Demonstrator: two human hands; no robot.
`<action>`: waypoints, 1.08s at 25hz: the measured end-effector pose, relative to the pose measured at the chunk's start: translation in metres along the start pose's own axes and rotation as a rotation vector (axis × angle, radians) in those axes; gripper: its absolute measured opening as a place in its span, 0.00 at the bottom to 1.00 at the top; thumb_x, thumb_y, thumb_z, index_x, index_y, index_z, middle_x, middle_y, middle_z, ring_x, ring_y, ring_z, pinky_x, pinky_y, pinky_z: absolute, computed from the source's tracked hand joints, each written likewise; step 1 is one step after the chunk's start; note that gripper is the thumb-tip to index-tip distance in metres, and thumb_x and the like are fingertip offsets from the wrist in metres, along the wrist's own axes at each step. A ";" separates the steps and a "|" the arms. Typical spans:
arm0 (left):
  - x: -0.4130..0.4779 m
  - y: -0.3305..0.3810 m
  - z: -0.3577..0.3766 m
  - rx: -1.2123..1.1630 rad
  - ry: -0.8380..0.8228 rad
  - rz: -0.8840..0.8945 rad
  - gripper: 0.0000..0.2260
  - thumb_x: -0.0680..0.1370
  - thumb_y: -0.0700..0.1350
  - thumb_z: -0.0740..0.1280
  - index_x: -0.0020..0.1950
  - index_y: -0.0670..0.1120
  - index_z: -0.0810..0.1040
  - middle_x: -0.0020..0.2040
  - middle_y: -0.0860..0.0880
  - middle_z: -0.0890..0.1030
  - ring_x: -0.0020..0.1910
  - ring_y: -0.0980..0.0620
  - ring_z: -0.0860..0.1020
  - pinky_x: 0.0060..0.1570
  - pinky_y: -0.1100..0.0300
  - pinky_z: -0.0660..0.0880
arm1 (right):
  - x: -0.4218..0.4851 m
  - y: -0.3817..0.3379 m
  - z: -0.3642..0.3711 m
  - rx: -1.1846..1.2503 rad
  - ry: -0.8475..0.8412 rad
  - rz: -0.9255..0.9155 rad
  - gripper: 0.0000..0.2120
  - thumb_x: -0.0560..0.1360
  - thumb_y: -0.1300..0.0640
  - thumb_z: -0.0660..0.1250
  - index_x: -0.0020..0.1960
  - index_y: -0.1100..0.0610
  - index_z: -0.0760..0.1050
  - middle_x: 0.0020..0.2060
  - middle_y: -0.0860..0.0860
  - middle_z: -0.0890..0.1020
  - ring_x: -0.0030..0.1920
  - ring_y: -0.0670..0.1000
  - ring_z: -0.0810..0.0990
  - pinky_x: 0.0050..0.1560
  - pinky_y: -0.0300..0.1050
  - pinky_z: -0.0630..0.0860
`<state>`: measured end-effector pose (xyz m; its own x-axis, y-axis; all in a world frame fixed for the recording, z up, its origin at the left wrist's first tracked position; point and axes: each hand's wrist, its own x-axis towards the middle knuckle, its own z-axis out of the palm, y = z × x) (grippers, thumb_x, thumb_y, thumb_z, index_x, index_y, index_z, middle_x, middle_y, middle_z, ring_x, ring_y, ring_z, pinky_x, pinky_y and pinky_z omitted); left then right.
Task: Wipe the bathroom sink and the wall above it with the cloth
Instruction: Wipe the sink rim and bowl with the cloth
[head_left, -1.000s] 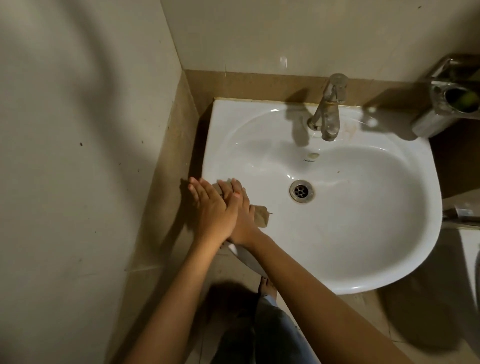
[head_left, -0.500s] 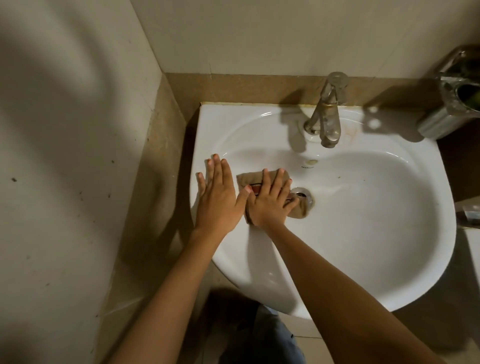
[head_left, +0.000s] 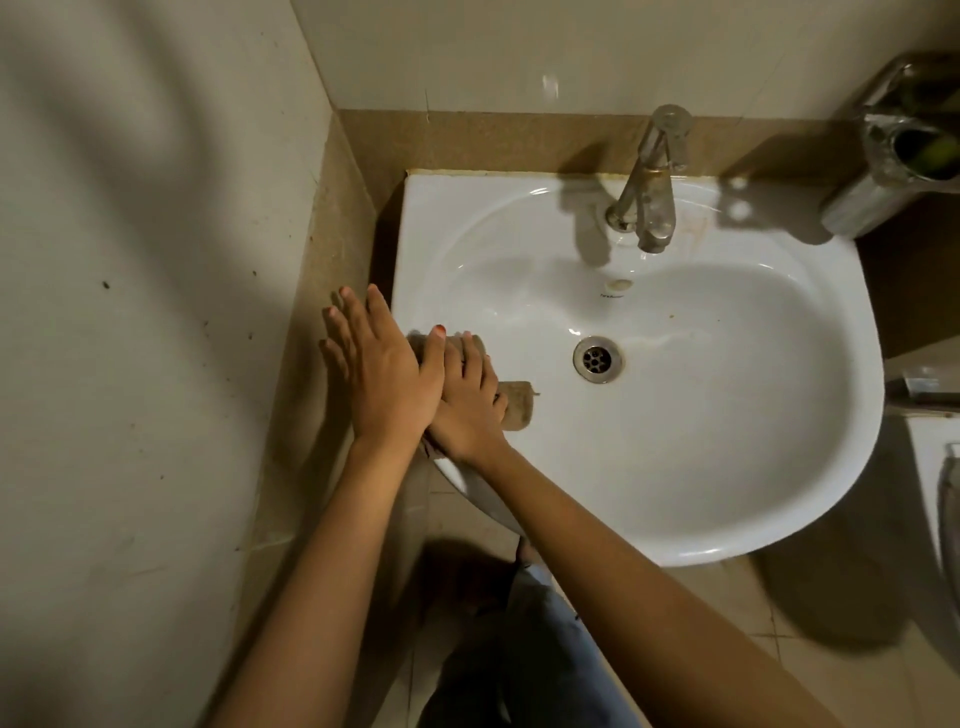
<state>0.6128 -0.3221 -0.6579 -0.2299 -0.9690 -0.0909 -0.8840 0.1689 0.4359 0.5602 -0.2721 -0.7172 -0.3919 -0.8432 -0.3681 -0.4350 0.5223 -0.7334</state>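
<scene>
Cloth (head_left: 517, 405) sits on the sink (head_left: 727, 509) at its left rim, pinned flat under the right hand (head_left: 467, 410), fingers spread, pressing rather than gripping. Left hand (head_left: 384, 374) lies open and flat, overlapping the right, fingers reaching past the rim; drain (head_left: 597, 359) just beside them.

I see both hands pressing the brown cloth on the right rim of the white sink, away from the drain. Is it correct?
Not quite. In the head view the left hand and right hand press the cloth on the sink's left rim, away from the drain.
</scene>
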 end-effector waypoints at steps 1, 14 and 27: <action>-0.003 0.000 0.001 0.024 -0.004 0.013 0.34 0.79 0.56 0.57 0.77 0.44 0.45 0.78 0.41 0.44 0.76 0.43 0.40 0.73 0.47 0.39 | -0.006 0.000 0.000 -0.017 0.020 -0.046 0.33 0.76 0.37 0.52 0.76 0.45 0.45 0.77 0.50 0.44 0.75 0.57 0.41 0.70 0.65 0.46; -0.012 0.029 0.039 0.123 -0.075 0.226 0.29 0.78 0.54 0.59 0.76 0.44 0.55 0.77 0.39 0.43 0.76 0.39 0.39 0.72 0.44 0.40 | 0.005 0.130 -0.061 -0.597 0.138 0.215 0.29 0.73 0.31 0.51 0.72 0.38 0.55 0.76 0.45 0.53 0.70 0.66 0.53 0.65 0.70 0.52; -0.044 -0.014 0.019 -0.229 -0.074 -0.119 0.30 0.79 0.54 0.58 0.77 0.45 0.50 0.78 0.44 0.44 0.76 0.45 0.40 0.72 0.51 0.41 | -0.033 0.043 -0.019 -0.160 -0.178 -0.046 0.29 0.72 0.33 0.46 0.71 0.38 0.51 0.75 0.45 0.51 0.72 0.61 0.54 0.67 0.63 0.54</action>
<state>0.6275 -0.2783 -0.6767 -0.1663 -0.9623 -0.2152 -0.7932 0.0009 0.6089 0.5389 -0.2194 -0.7254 -0.2255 -0.8682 -0.4420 -0.5776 0.4845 -0.6570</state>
